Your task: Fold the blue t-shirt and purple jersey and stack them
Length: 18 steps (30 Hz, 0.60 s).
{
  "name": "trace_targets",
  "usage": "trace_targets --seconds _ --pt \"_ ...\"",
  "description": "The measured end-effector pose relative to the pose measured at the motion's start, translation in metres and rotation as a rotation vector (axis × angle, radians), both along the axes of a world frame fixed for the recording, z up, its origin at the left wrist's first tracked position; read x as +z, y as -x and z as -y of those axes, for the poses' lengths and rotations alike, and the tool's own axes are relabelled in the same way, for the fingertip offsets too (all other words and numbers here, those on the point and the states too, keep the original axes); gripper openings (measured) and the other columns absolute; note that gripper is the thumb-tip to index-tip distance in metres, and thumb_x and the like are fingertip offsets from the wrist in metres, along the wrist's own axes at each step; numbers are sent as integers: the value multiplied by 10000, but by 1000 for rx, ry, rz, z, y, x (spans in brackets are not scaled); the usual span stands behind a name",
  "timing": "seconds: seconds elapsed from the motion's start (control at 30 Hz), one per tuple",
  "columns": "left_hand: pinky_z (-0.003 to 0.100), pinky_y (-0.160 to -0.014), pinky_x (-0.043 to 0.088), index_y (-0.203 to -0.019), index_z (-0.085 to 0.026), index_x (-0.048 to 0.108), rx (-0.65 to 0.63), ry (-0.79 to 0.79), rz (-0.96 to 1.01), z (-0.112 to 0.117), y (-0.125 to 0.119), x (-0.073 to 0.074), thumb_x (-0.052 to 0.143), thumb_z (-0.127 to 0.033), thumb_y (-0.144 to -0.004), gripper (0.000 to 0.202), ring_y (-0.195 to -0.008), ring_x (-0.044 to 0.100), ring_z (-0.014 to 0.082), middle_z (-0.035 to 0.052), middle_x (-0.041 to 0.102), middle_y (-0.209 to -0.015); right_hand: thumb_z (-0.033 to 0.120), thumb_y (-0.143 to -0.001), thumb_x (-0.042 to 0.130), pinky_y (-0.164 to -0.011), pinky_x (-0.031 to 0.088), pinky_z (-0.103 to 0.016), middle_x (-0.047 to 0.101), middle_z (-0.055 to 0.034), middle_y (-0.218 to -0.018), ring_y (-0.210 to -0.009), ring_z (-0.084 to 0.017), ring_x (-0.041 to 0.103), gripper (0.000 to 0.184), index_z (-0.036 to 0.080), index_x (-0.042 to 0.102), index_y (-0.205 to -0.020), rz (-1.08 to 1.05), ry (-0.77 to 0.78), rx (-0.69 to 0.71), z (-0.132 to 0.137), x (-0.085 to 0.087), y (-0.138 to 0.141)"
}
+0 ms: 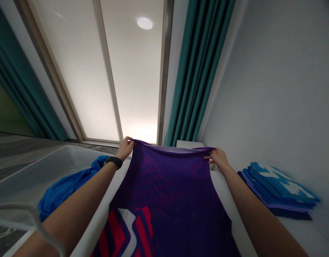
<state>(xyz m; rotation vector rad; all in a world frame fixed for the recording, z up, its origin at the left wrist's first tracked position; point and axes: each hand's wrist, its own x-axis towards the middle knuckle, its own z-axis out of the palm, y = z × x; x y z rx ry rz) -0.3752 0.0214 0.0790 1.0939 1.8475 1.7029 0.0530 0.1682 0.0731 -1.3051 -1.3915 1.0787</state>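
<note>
A purple sleeveless shirt [177,189] with red stripes and a white wavy band at its lower left is stretched out in front of me. My left hand [125,147] pinches its far left corner; a dark band circles that wrist. At the far right corner, my right hand [217,157] grips the fabric between thumb and finger, its other fingers spread a little. The far edge sags slightly between the two hands, and a paler inner side shows there. The shirt's near end runs out of view at the bottom.
A white tub [70,153] stands at the left with a crumpled blue cloth [65,189] in it. Folded blue and purple clothes [282,187] are stacked at the right by the wall. Teal curtains [199,71] flank frosted sliding doors [132,78]. A white rail [30,210] curves at lower left.
</note>
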Motion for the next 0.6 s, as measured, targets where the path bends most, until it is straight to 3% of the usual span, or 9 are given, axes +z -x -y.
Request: trace_targets --seconds 0.23,0.43,0.6 --pt "324 -720 561 -853 -190 470 45 35 88 11 -2 -26 536 -237 -795 100 -706 700 162 6 662 -680 236 -859 454 -438 507 -222 696 -94 -914 -602 -156 688 59 204 478 -903 -25 76 0 10 -27 -12" --pt "312 -758 550 -815 -187 518 45 84 24 52 -8 -53 508 -251 -771 78 -760 692 179 26 685 -742 203 -736 483 -410 361 -194 708 -55 -758 -500 -115 563 142 185 569 -847 41 59 36 43 -51 -36" --pt "288 -661 497 -652 -197 540 62 144 -160 84 -12 -62 466 -334 -790 208 -695 624 201 5 611 -633 320 -724 422 -493 377 -262 512 22 -456 -486 -162 502 269 187 656 -717 287 -68 65 61 -72 -60"
